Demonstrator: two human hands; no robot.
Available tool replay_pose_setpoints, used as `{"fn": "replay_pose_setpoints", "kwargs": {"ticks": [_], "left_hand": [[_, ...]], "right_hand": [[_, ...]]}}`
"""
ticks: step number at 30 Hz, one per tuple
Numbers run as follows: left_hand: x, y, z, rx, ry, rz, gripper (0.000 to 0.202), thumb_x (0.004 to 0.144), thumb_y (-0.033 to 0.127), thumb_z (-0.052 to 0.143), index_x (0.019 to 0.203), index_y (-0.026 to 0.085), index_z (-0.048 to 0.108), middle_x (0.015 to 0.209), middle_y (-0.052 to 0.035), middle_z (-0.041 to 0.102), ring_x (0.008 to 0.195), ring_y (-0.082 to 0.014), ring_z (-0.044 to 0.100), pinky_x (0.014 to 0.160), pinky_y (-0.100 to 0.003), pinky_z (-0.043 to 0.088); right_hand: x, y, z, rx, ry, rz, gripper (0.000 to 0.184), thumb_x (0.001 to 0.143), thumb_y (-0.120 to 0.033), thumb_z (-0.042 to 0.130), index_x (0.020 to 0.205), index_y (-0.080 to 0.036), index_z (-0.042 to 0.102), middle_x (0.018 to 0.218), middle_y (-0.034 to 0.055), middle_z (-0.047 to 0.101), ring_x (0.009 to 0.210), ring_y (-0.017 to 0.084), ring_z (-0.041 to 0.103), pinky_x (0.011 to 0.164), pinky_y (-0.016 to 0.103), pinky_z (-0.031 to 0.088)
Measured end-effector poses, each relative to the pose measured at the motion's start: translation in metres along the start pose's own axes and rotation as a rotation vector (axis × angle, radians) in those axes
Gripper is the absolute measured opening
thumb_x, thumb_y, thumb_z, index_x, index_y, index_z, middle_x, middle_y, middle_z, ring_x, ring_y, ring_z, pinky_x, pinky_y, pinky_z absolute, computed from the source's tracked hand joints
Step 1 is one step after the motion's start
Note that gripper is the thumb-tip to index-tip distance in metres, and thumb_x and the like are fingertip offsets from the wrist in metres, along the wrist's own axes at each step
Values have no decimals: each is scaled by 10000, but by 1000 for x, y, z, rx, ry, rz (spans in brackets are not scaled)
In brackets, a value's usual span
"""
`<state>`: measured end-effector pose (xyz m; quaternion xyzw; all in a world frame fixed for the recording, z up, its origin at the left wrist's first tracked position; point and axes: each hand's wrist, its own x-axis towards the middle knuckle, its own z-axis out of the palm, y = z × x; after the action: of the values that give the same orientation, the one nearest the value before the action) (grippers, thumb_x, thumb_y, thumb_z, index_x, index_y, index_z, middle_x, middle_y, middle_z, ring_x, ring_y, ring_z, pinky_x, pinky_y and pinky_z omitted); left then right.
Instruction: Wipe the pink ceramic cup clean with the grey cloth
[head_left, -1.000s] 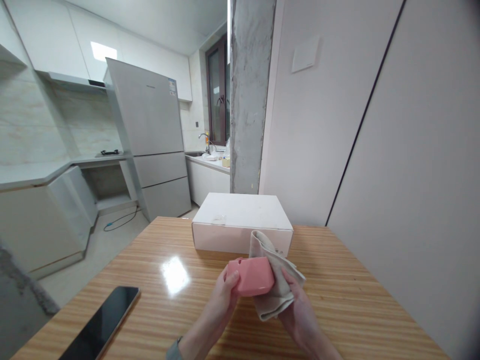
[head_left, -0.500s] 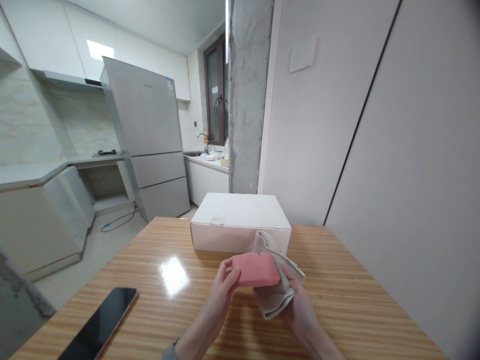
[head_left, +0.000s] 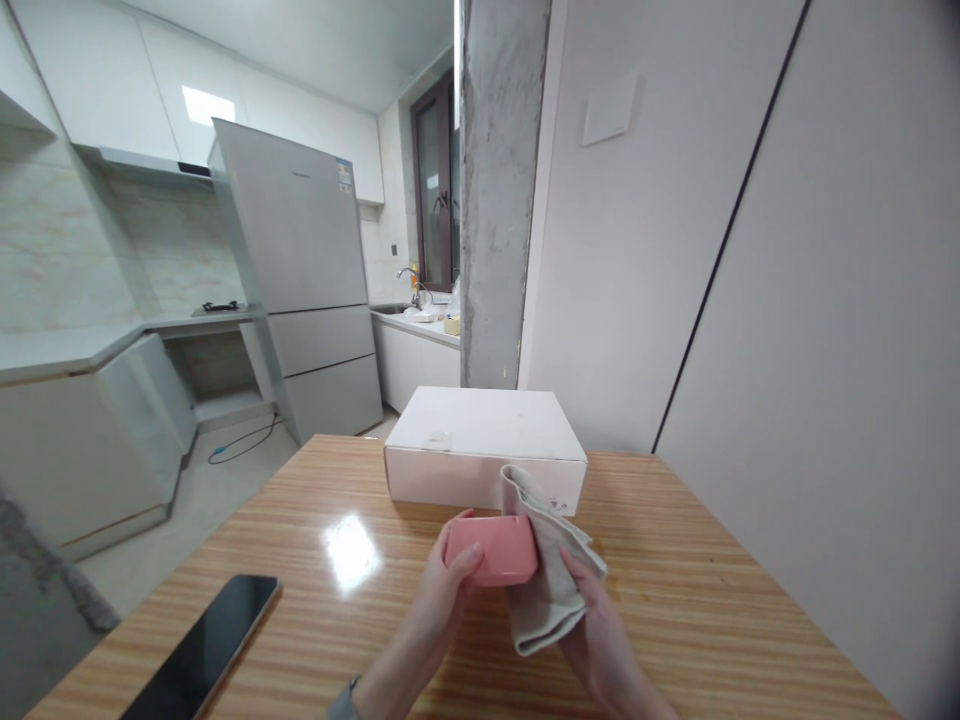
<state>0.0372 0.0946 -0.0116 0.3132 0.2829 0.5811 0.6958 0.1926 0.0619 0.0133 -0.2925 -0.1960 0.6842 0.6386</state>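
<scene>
My left hand point(head_left: 444, 600) grips a small pink rounded case point(head_left: 493, 549) by its left end, just above the wooden table point(head_left: 315, 600). My right hand point(head_left: 600, 640) holds a beige cloth point(head_left: 546, 570) pressed against the right side of the pink case, with the cloth draped over its fingers. Both hands are closed on what they hold. Right behind them a closed white box point(head_left: 484, 446) lies on the table.
A dark phone point(head_left: 201, 648) lies face up near the table's front left corner. A concrete pillar point(head_left: 499, 190) and a white wall stand behind the box. A grey fridge point(head_left: 300, 280), counters and a sink fill the kitchen at left.
The pink case has been turned in my left hand, showing a different, rounder side. The cloth in my right hand has shifted slightly against it. Box and phone have not moved.
</scene>
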Motion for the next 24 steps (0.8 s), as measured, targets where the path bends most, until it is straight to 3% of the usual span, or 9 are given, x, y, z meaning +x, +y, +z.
{"fn": "replay_pose_setpoints", "kwargs": {"ticks": [4,8,11,14,18,24], "left_hand": [[2,2,2,28,55,-20,721,615,443,841,1240,190,585,1151,-101,668,1099,-262,595,954,-351,439],[-1,7,4,-26,-1,-153,566,716,523,725,1181,210,640,1183,-78,669,1188,-269,558,976,-356,439],[-5,7,6,1,-25,-102,539,750,456,731,1221,212,629,1274,-89,634,1255,-270,512,1023,-357,397],[-6,3,6,12,-42,-40,637,700,483,776,1242,188,620,1269,-116,635,1279,-292,482,1069,-367,337],[-4,-1,5,-20,-46,-37,692,644,532,792,1220,189,616,1222,-126,645,1179,-305,549,991,-383,404],[0,1,2,97,85,43,663,644,399,825,1217,190,565,1096,-121,667,974,-262,642,839,-347,490]], "right_hand": [[3,2,-2,23,51,76,393,563,-434,838,889,-222,781,978,36,783,1120,311,639,1003,427,460],[10,0,-7,47,143,31,375,565,-399,844,886,-217,776,943,20,791,1101,294,652,999,402,466],[11,-2,-9,87,127,31,343,614,-368,821,921,-226,765,967,8,788,1089,283,659,983,412,478],[9,-2,-5,83,92,59,353,626,-384,809,930,-210,764,963,28,788,1080,294,663,970,429,486],[6,2,2,43,40,55,368,612,-420,816,910,-210,769,962,40,788,1103,297,650,980,427,479],[6,8,-5,-22,18,41,473,618,-462,806,1018,-216,747,999,53,780,1123,312,642,990,452,476]]}}
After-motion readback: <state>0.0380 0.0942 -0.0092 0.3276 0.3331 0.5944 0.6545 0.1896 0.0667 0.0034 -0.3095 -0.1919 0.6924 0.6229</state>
